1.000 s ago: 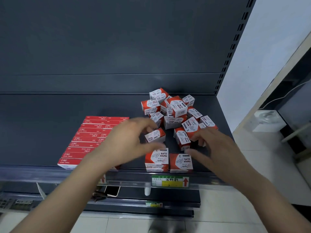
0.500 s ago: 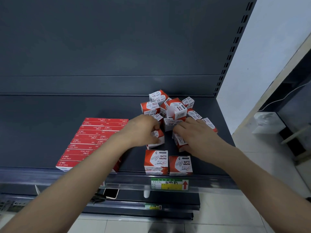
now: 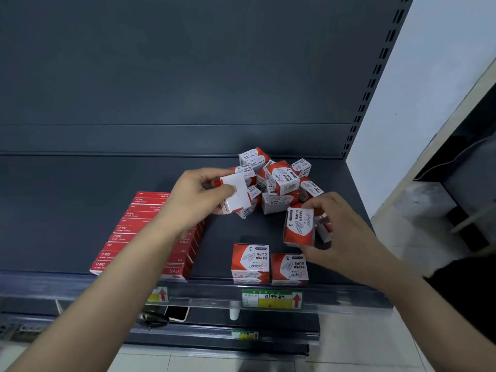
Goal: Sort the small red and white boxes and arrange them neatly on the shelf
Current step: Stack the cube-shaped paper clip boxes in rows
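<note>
The left hand (image 3: 197, 196) pinches one small box (image 3: 236, 194) between thumb and fingers. This box is lifted just in front of the loose pile (image 3: 279, 178), which lies at the back right of the shelf (image 3: 80, 210), and it shows only a plain white face. The right hand (image 3: 341, 232) grips a second box (image 3: 299, 226) with curled fingers, label side up. It appears to be held slightly above the shelf floor, just behind the two standing boxes (image 3: 250, 260) at the front edge.

To do this step well, the person should probably set the second box down touching its neighbour, with the printed face the same way round and the front flush with the rail. The white-faced one needs a turn in the fingers first. Both should stay apart from the row of flat red boxes (image 3: 145, 232) on the left.
</note>
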`<state>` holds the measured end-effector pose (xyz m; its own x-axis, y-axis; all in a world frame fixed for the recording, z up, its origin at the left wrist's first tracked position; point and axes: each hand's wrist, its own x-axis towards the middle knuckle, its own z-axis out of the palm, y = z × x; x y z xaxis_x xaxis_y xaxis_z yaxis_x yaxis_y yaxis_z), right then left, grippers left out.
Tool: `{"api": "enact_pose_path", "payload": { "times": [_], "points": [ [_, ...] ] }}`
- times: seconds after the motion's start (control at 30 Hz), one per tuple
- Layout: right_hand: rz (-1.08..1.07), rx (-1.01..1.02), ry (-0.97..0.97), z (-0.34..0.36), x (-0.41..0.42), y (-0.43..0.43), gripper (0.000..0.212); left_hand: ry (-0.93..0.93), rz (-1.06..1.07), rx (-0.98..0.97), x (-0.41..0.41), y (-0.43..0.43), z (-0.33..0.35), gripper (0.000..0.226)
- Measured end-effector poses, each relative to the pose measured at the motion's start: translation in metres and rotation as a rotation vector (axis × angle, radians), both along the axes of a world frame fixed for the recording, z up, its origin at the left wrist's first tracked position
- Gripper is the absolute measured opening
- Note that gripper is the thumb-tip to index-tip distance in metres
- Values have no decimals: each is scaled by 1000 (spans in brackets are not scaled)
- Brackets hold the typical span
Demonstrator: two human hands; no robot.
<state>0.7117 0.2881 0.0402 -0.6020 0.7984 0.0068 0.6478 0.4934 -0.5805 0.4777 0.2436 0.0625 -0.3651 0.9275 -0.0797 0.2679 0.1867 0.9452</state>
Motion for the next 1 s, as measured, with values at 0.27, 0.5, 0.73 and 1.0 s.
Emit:
{"api": "enact_pose_path", "payload": {
  "times": [0.27, 0.5, 0.73, 1.0],
  "points": [
    [-160, -270, 83, -10, 7, -28, 57, 63, -80, -205, 8, 1, -17, 37],
    [-163, -26, -148, -16, -7, -43, 69, 11, -44, -222, 7, 1, -22, 20],
    [-118, -2, -372, -10, -21, -41, 82, -232, 29, -207, -1, -7, -18, 12],
    [-112, 169, -24, 12, -25, -30, 91, -498, 47, -175, -3, -14, -5, 22]
  ]
}}
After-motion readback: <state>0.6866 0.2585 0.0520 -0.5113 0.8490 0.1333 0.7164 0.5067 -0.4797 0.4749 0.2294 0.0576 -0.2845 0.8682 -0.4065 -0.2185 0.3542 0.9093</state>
